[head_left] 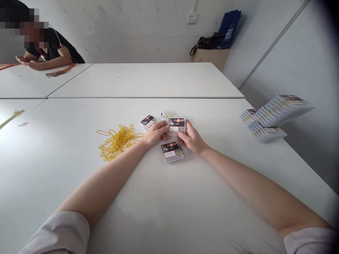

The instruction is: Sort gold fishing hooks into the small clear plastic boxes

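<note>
Between my two hands is a small clear plastic box [177, 123] with a black and red printed label. My left hand [156, 133] grips its left side, and my right hand [193, 137] grips the right. Just nearer to me, a similar box [172, 152] lies on the table, with another seemingly under it. Beyond my left hand rests a labelled box [147, 122], partly covered by the fingers. A further clear box [169, 115] with pale contents shows behind the held one. Left of my left forearm lies a loose heap of yellow rubber bands [118, 141].
Stacks of similar boxes [275, 113] stand at the white table's [148, 81] right edge. At the far left a person [53, 46] leans on the table beside an orange-brown bundle [60, 71]. Yellow-green strands [12, 118] lie at left. Bags [229, 30] sit on a carton [212, 58] behind.
</note>
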A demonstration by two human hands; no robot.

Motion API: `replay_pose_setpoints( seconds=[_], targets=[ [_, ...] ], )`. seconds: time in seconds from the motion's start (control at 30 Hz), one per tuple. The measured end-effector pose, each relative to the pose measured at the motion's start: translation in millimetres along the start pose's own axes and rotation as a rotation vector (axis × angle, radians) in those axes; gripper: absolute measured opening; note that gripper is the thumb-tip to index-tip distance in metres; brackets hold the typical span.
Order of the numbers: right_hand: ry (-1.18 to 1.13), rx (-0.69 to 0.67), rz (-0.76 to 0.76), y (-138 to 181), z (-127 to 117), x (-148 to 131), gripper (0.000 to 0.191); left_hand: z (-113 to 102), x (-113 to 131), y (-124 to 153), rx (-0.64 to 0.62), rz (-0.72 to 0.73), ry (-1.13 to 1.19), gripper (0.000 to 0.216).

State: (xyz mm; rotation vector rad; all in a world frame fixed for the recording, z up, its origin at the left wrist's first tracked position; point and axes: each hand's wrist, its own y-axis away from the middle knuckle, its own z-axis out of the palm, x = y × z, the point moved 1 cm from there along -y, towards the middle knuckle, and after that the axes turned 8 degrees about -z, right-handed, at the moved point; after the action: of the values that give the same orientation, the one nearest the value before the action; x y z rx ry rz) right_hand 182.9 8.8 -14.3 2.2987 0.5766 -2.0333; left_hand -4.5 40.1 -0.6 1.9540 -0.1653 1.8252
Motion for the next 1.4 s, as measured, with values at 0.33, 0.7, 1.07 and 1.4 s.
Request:
replay_pose_setpoints(
  seconds=[0.33, 0.7, 1.07, 1.4],
  targets=[
    [-0.023, 0.023, 0.017, -2, 0, 1, 0.035, 1, 2, 3, 0.026, 0.051, -0.022, 0.033],
    [0.061, -0.019, -0.042, -1, 0, 2, 0.037, -2, -6, -3, -0.020, 0.066, -0.080, 0.038],
    [0.127, -0.017, -0.071, -1, -1, 5, 0.034, -2, -6, -4, -0.034, 0.083, -0.128, 0.042],
    [0.124, -0.022, -0.072, -1, -2, 5, 0.033, -4, -8, -5, -0.037, 0.110, -0.154, 0.043]
  ],
)
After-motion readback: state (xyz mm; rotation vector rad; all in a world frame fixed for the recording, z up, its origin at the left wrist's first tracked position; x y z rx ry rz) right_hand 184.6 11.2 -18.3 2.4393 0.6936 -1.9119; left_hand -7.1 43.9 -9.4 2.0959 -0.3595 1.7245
